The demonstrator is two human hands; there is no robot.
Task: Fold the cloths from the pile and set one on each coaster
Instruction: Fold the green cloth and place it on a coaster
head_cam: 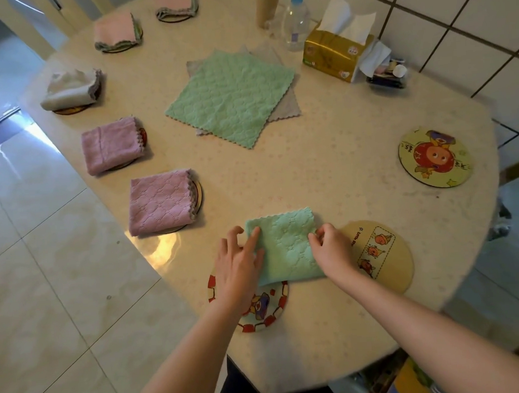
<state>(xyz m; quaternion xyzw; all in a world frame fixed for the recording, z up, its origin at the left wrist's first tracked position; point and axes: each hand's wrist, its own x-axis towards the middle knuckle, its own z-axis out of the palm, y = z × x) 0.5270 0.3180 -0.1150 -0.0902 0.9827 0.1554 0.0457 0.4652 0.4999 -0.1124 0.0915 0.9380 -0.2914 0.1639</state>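
Folded green quilted cloth (285,246) lies on tabletop (326,162) between both hands, half over round red-white cartoon coaster (265,314). Left hand (238,270) flat, fingers pressing left edge. Right hand (331,249) pinches right edge. Coaster sits nearer, left-side; left hand closer.

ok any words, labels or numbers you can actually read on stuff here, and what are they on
"Little St...": on the beige coaster by the right hand; the rest is hidden under the hand.
Characters beside the cartoon on the round yellow coaster: too blurred to read.
Print and logos on the gold tissue pack: too small to read.
Label on the clear bottle: unreadable.
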